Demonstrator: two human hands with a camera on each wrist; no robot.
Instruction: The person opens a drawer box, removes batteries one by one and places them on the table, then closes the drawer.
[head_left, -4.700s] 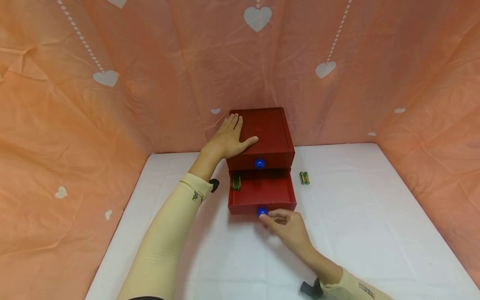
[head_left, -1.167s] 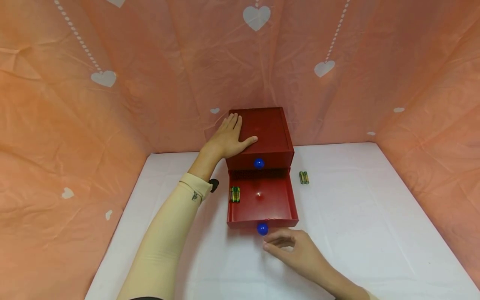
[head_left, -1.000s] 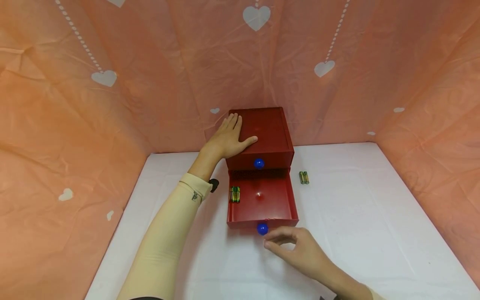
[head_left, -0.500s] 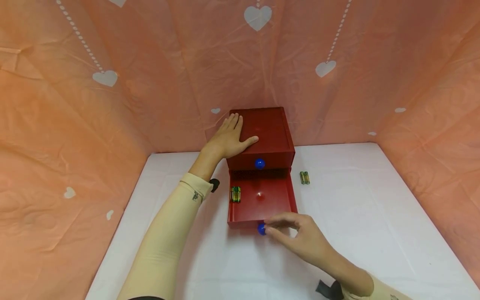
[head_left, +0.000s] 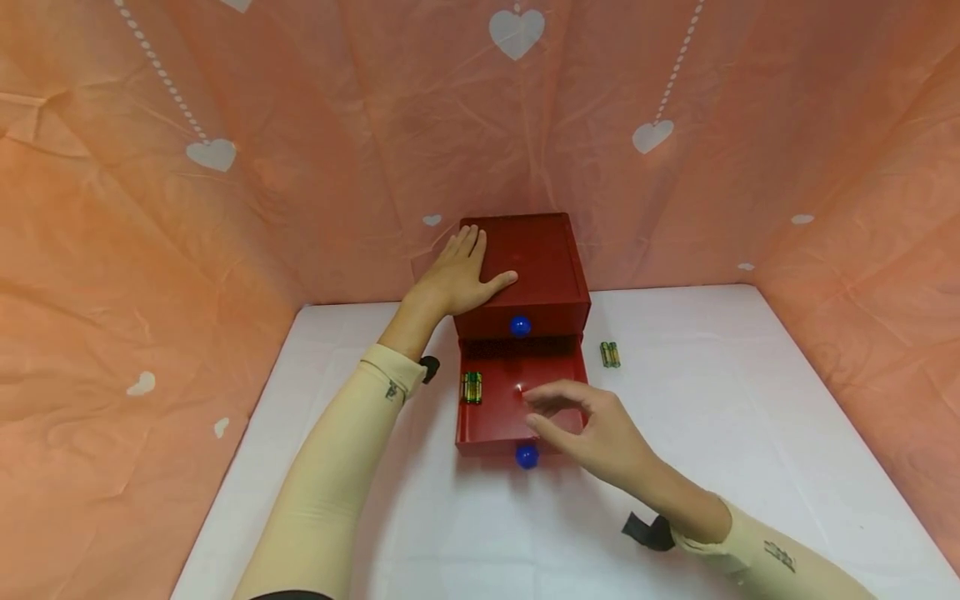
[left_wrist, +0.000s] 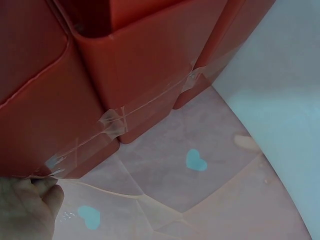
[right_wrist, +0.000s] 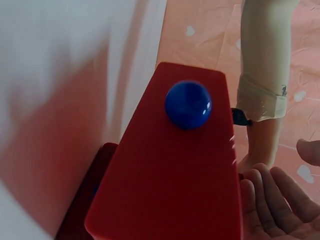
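My left hand (head_left: 453, 279) rests flat, fingers spread, on the top left of a red drawer cabinet (head_left: 536, 254). The lower drawer (head_left: 495, 421) stands pulled out, with several green-gold batteries (head_left: 472, 388) lying at its left side. Over the drawer's right part hovers my right hand (head_left: 596, 429), fingers and thumb loosely bent and apart, holding nothing. It hides the drawer's front right corner. The right wrist view has the blue knob (right_wrist: 188, 105) on the red drawer front, with the right hand's fingers (right_wrist: 280, 205) beside it. The upper drawer, with its own blue knob (head_left: 521, 326), is closed.
Two more batteries (head_left: 611, 355) lie side by side on the white table (head_left: 712, 400), right of the cabinet. An orange cloth (head_left: 360, 150) with white hearts forms walls behind and at both sides. Clear tape (left_wrist: 115, 125) runs along the cabinet's side in the left wrist view.
The lower drawer has come further out and the batteries in it show more fully. My right hand has left the knob and moved up over the drawer. The left hand stays in place.
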